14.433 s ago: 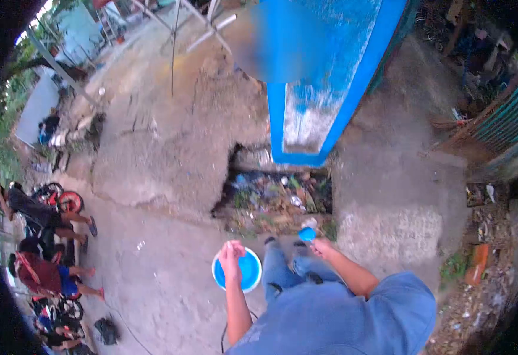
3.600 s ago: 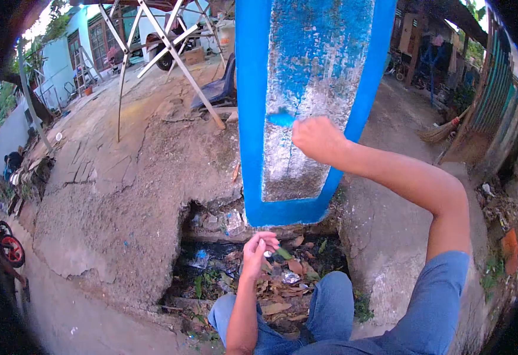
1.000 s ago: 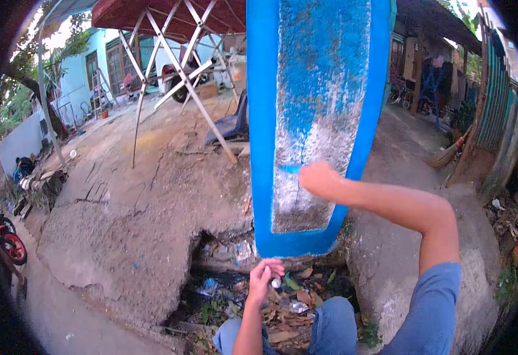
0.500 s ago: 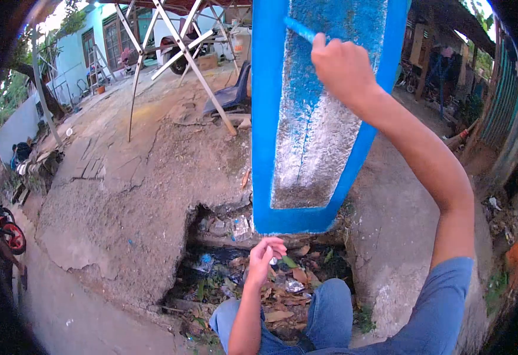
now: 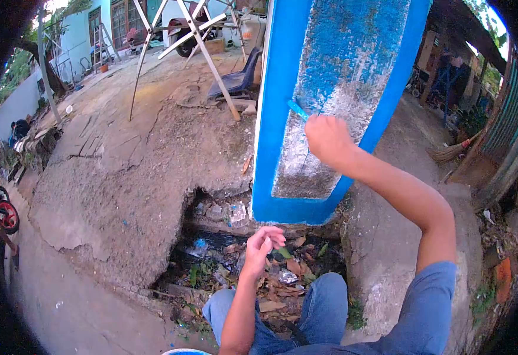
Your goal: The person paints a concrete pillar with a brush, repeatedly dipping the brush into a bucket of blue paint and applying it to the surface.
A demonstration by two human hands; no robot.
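Note:
My right hand (image 5: 330, 137) is closed around a brush (image 5: 298, 110) with a blue-coated tip, held against the left side of the pillar's recessed panel. The pillar (image 5: 266, 177) has a bright blue border. Its rough panel (image 5: 353, 59) is blue in the upper part and whitish grey lower down. Below the pillar's bottom edge, my left hand (image 5: 263, 245) hangs over the ditch, fingers loosely curled and apart, holding nothing.
A leaf-strewn ditch (image 5: 277, 275) lies beneath the pillar. A container's blue-stained rim (image 5: 185, 352) shows at the bottom edge. Crossed poles (image 5: 214, 71) and a dark chair (image 5: 235, 81) stand behind left; a broom (image 5: 451, 151) lies at right.
My right hand and the brush have moved down the panel from its upper part. The view has shifted slightly, and a container rim now shows at the bottom.

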